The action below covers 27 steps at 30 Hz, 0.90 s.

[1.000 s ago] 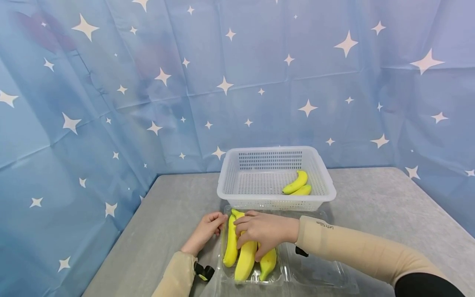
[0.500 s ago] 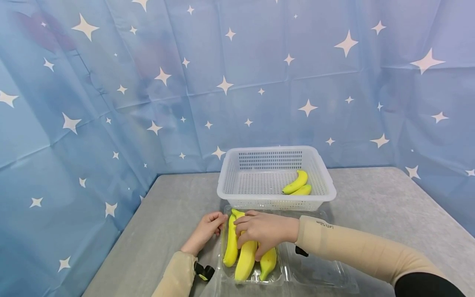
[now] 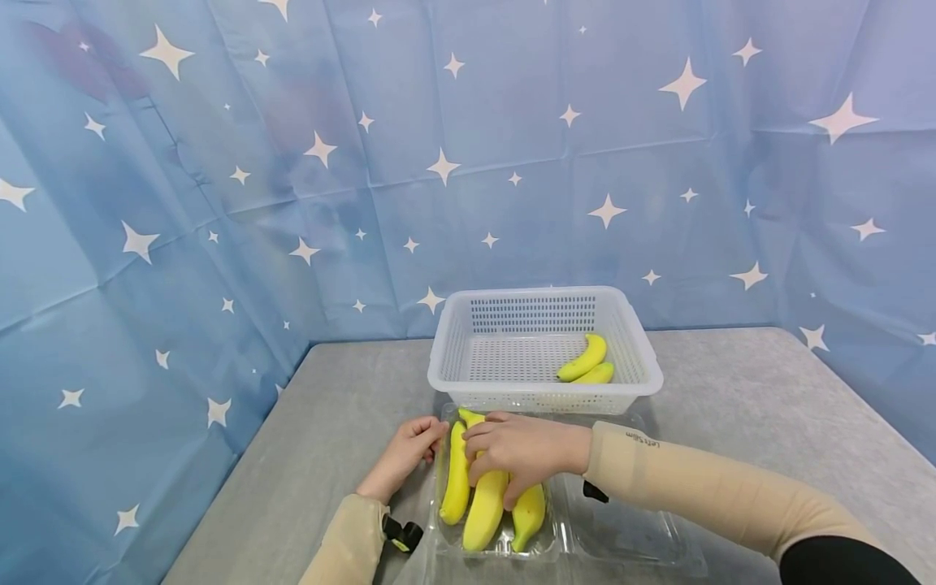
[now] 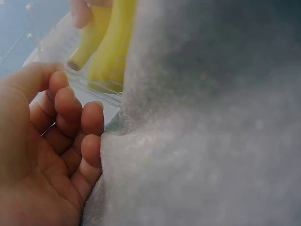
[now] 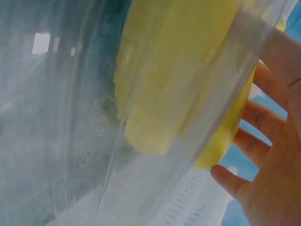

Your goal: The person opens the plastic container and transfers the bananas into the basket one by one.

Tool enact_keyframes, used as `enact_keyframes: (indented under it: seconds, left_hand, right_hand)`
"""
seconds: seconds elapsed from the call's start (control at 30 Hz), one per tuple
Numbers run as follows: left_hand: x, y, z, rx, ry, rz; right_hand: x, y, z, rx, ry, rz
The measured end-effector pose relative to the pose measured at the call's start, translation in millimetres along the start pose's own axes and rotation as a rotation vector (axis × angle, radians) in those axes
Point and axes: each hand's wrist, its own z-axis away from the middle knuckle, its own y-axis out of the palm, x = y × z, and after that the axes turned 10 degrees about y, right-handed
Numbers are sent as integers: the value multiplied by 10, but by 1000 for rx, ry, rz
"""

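On the grey table lies an unfolded clear plastic clamshell box (image 3: 550, 551), with three yellow bananas in its left half. One is a slim left banana (image 3: 454, 479), then a thicker middle banana (image 3: 484, 513) and a right banana (image 3: 530, 522). My right hand (image 3: 532, 448) reaches over from the right and grips the middle banana, fingers on its left side and thumb on its right, hiding its upper part. With thumb and index finger my left hand (image 3: 405, 457) pinches the box's left rim near the far corner; its other fingers are curled, as the left wrist view shows.
Right behind the box stands a white perforated basket (image 3: 541, 400), with two small bananas (image 3: 585, 360) at its right end. The box's other clear half (image 3: 629, 538) lies under my right forearm. A blue starry cloth (image 3: 512, 203) hangs behind the table (image 3: 731, 390).
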Motion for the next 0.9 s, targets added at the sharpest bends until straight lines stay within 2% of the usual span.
enact_keyframes:
  seconds: [0.33,0.63,0.9]
  left_hand:
    - [-2,-1,0,-4,-3,3]
    - [7,4,-6,-2,4,3]
    - [21,3,-13,-3,-5,3]
  right_hand:
    - [-6,0,17,-8,7,-15]
    - [-44,35,59,-38,4,-79]
    - [-60,28,80,-61,-14,-62]
